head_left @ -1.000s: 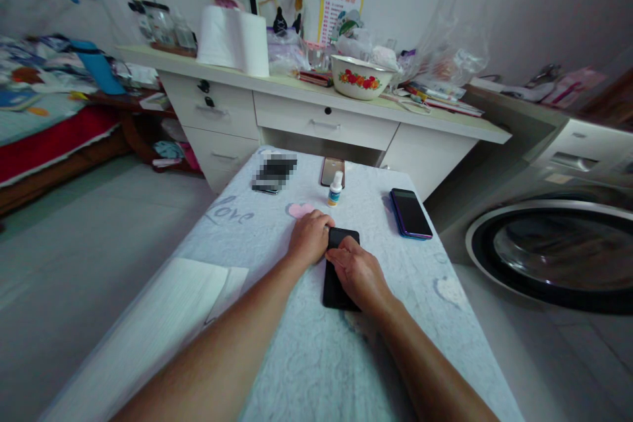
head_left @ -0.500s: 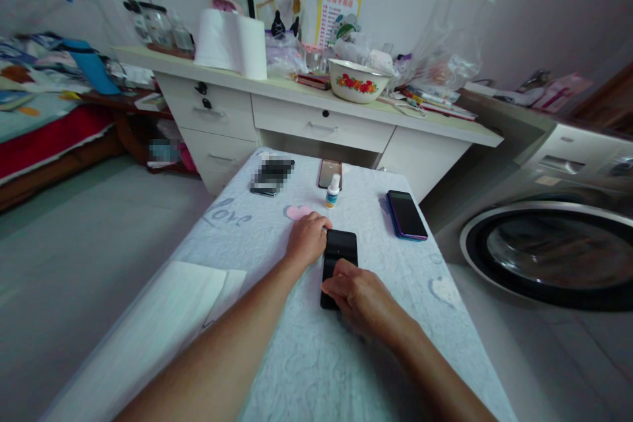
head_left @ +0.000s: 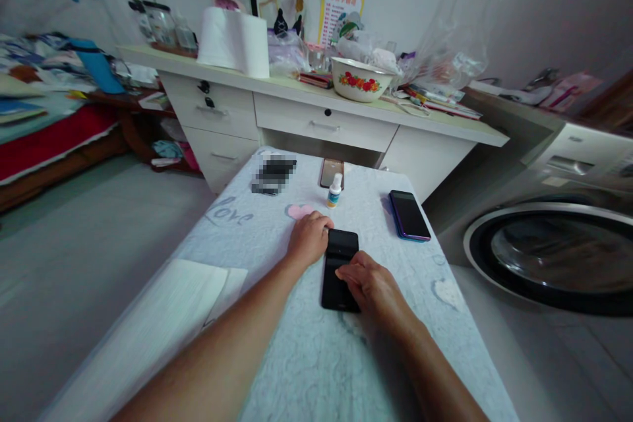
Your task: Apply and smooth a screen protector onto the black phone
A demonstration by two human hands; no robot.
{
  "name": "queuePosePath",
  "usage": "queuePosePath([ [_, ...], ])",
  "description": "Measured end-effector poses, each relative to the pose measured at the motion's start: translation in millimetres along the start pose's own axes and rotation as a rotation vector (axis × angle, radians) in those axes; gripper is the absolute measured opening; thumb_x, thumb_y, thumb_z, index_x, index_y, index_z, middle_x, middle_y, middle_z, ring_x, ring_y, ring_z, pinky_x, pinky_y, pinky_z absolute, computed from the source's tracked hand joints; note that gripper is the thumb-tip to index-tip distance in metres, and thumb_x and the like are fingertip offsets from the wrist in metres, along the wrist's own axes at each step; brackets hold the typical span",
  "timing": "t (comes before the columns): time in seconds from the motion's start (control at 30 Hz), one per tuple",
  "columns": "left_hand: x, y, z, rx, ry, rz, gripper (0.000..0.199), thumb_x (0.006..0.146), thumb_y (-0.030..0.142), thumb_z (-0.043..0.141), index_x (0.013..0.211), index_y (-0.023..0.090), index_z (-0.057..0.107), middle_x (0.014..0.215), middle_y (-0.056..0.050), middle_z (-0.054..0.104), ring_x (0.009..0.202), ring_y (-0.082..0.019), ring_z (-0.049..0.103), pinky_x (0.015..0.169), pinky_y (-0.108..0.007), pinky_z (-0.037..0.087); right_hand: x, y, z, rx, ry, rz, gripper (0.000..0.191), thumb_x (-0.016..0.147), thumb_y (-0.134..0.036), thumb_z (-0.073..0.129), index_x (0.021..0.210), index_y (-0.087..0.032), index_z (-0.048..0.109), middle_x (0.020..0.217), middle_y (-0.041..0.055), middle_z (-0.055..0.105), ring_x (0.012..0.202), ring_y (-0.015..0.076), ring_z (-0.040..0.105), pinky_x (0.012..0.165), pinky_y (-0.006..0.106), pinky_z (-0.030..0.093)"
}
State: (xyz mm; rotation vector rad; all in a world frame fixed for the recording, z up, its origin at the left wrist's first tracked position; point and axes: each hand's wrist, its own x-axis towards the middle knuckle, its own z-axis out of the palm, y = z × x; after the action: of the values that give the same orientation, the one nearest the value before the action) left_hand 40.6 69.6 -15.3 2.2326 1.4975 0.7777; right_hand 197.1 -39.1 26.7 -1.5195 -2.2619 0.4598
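Note:
A black phone (head_left: 334, 291) lies flat, screen up, on the cloth-covered table (head_left: 301, 362). My left hand (head_left: 310, 237) is closed at its upper left edge, with curled fingers pressed against that corner. Over the phone's middle, my right hand (head_left: 374, 285) is held in a pinch close to the screen. Whatever its fingertips hold, if anything, is hidden. Beyond my left hand stands a small white spray bottle (head_left: 333, 192) with a blue and orange label. Behind the bottle lies a brownish phone or case (head_left: 331, 173).
Another phone (head_left: 410, 215) lies at the table's right side. A dark blurred-out object (head_left: 275, 175) is at the far left corner. White paper (head_left: 173, 316) covers the left edge. Behind stand a white desk (head_left: 291, 120) and a washing machine (head_left: 544, 257).
My right hand has slid slightly to the right and up across the phone's screen. The left hand stays at the phone's corner. The view has shifted a little.

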Motion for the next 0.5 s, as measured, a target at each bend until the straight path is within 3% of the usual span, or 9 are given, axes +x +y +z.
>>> queuePosePath([
  [0.5, -0.5, 1.7, -2.3, 0.017, -0.01, 0.007, 0.023, 0.078, 0.009, 0.049, 0.087, 0.022, 0.066, 0.097, -0.003, 0.062, 0.097, -0.017, 0.057, 0.09, -0.031, 0.043, 1.0, 41.1, 2.0, -0.085, 0.202, 0.181, 0.026, 0.091, -0.025, 0.047, 0.092, -0.021, 0.073, 0.08, 0.0033, 0.056, 0.072, 0.0142, 0.056, 0.067, 0.024, 0.041],
])
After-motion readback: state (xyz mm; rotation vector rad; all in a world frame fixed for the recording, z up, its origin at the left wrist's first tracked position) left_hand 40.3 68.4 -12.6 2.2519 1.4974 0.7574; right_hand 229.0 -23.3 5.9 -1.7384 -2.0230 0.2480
